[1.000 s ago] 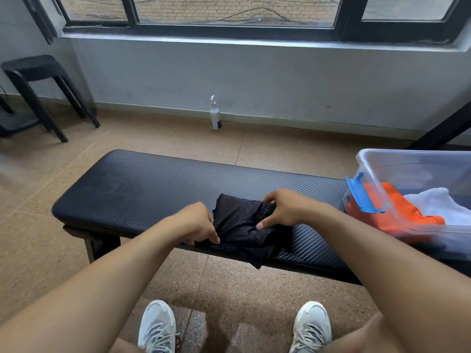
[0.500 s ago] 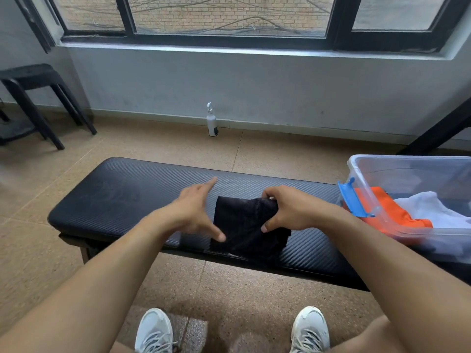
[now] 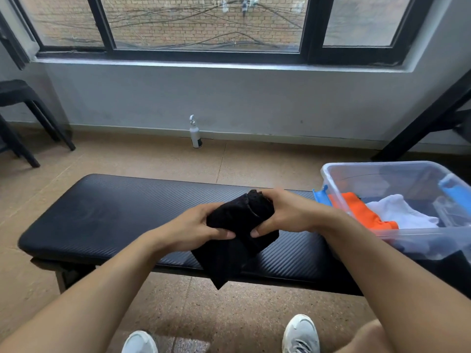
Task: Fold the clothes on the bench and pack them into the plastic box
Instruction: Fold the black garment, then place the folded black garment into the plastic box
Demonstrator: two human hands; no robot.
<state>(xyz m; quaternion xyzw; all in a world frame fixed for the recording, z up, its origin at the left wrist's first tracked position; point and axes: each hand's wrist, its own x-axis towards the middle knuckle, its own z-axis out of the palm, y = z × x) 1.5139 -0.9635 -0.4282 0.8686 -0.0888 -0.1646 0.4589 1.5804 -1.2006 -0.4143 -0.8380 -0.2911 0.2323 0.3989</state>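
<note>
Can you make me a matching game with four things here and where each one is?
Things:
1. black garment
2. orange garment
3. spray bottle
4. black stool

Places:
A. on the floor against the wall
B. held in both hands
C. at the far left of the room
D. inside the plastic box

Pairs: 1-B, 2-D, 3-A, 4-C

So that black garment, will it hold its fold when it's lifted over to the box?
Probably not unaided: the black garment looks floppy, with a corner drooping below the bench edge. It seems light, and both hands, left and right, pinch it together.
</note>
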